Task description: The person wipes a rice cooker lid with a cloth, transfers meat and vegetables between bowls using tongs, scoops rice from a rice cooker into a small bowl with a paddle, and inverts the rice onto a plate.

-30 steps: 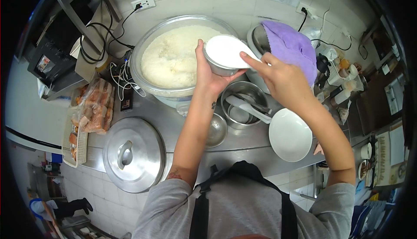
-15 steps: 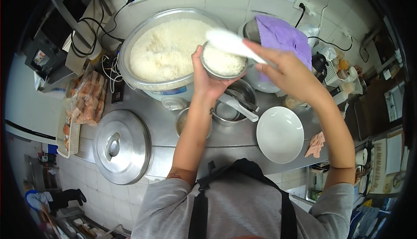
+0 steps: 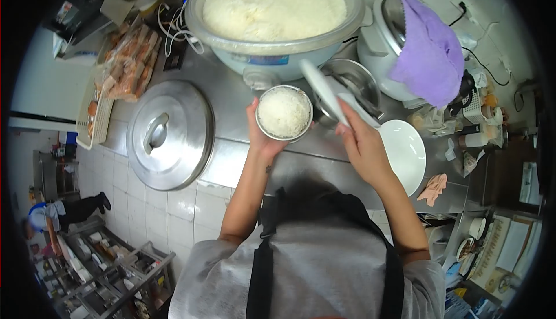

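My left hand (image 3: 265,140) is wrapped round a small metal bowl (image 3: 259,123) heaped with white rice (image 3: 284,112). Just right of the bowl, a white rice paddle (image 3: 320,88) points up and leftward, its handle gripped in my right hand (image 3: 366,150). Beyond both hands is the large rice cooker (image 3: 231,45), uncovered and full of cooked rice (image 3: 278,6). A metal pot (image 3: 370,81) with utensils in it is partly hidden behind the paddle. The white oval plate (image 3: 410,152) lies beside my right wrist, partly covered by it.
A round metal lid (image 3: 179,145) lies at left, near bagged bread (image 3: 132,67) in a basket (image 3: 102,119). A second cooker (image 3: 373,49) with a purple cloth (image 3: 431,52) stands back right. A pink cloth (image 3: 433,189) lies right of the plate. Another person (image 3: 63,214) is at far left.
The bowl of rice has come back from the large cooker toward my body. My right hand and the paddle have moved down from above the bowl to its right side. The view has shifted.
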`<state>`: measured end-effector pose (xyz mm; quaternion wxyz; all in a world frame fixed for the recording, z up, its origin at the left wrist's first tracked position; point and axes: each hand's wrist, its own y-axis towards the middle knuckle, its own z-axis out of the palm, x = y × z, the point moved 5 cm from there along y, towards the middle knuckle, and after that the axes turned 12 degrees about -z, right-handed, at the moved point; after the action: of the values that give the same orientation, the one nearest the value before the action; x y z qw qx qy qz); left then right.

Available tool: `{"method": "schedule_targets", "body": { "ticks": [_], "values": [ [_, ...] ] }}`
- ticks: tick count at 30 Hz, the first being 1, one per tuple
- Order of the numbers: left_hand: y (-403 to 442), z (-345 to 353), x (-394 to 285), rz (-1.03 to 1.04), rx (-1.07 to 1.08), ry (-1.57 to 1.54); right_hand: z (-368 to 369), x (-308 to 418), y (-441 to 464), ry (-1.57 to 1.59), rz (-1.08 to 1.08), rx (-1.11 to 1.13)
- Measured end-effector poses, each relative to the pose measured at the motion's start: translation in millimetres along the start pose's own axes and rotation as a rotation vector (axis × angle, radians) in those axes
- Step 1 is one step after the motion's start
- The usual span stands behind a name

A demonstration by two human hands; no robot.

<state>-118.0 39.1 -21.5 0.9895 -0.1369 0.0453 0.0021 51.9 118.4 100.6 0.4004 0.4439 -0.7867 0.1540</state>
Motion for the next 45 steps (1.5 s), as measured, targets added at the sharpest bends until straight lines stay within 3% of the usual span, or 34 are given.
{"method": "schedule_targets", "body": {
  "ticks": [1, 3, 5, 9, 12, 15, 18, 24, 27, 30, 33, 36, 39, 43, 45],
  "values": [
    [1, -13, 1, 0.001, -0.043, -0.011, 9, -16, -1, -0.002, 0.042, -0.035],
    [1, -27, 1, -0.017, -0.067, 0.011, 35, -36, 0, -0.147, -0.097, -0.041],
    [6, -40, 0, 0.006, -0.108, 0.041, 52, -31, -2, -0.311, -0.122, 0.071],
    [5, -43, -5, 0.009, -0.204, 0.096, 81, -10, -9, -0.504, -0.256, 0.058],
    [7, -41, -7, 0.036, -0.139, 0.098, 76, -13, -3, -0.428, -0.154, 0.055],
    [6, -37, -7, 0.046, -0.132, 0.075, 67, -19, 3, -0.246, -0.212, -0.142],
    [9, -38, -6, 0.073, -0.170, 0.066, 84, -18, -5, -0.389, -0.174, 0.069],
    [17, -49, -5, 0.100, -0.131, 0.041, 62, -26, 0, -0.322, -0.234, -0.157],
    [18, -51, -4, 0.094, -0.162, 0.039, 84, -27, -4, -0.460, -0.144, 0.045],
    [18, -54, -7, 0.113, -0.155, 0.068, 87, -22, -6, -0.483, -0.191, 0.107],
    [19, -60, -10, 0.127, -0.179, 0.076, 86, -26, -2, -0.429, -0.240, 0.047],
    [14, -56, -9, 0.133, -0.175, 0.062, 80, -56, 4, 0.103, -0.135, -0.103],
    [9, -55, -9, 0.111, -0.142, 0.016, 65, -79, 6, 0.448, 0.394, -0.062],
    [9, -52, -8, 0.103, -0.172, 0.011, 72, -27, 6, 0.296, 0.386, 0.121],
    [8, -51, -7, 0.085, -0.176, 0.009, 90, -40, 7, 0.140, 0.181, 0.136]
  ]
}}
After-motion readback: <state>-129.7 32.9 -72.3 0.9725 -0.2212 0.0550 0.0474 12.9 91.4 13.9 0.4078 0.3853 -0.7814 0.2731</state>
